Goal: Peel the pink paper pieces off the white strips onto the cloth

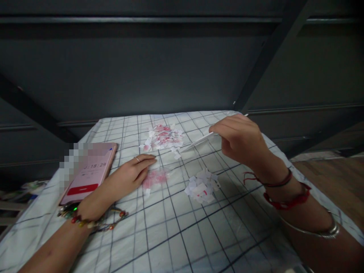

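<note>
My right hand (239, 138) is raised over the far right part of the table, its fingers pinched on a thin white stick (199, 141). The stick slants down to the left, its tip close to a small white paper scrap (175, 153); whether they touch I cannot tell. My left hand (133, 174) lies on the cloth with its fingers stretched out, holding nothing visible. Beside those fingers is a blurred pink-red patch (156, 178). Beyond them lies a pile of red-and-white paper scraps (165, 137). A second pile of mostly white scraps (202, 186) sits nearer, below my right hand.
A phone (92, 170) with a lit timer screen lies left of my left forearm. The checked tablecloth (170, 235) covers the table up to a dark panelled wall (142, 72). Wooden floor (332, 182) shows past the right edge.
</note>
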`<state>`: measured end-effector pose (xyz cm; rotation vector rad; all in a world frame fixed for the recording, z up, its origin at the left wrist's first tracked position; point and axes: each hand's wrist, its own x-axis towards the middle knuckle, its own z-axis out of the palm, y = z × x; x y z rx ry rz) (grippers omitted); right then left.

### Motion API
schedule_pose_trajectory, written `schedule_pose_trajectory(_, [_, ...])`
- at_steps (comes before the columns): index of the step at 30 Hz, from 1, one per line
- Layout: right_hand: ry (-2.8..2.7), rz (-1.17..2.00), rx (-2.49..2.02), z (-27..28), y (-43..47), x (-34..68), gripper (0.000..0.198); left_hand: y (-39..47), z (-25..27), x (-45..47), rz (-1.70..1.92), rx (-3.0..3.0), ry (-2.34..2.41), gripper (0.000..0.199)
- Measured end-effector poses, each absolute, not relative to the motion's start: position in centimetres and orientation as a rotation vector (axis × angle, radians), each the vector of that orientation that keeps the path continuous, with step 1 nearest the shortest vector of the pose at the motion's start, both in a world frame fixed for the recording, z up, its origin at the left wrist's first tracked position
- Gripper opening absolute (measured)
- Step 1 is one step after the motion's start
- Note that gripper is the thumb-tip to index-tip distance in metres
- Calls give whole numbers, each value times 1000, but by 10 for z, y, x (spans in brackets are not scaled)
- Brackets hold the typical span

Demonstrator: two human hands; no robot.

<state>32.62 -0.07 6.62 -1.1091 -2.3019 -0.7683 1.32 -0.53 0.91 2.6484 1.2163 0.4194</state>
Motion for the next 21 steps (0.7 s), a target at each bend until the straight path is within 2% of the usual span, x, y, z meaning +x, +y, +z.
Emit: schedule_pose_trajectory(21, [-2283, -781, -1016, 60, 0, 323, 32, -7, 13, 16, 371, 2650, 1220, 42])
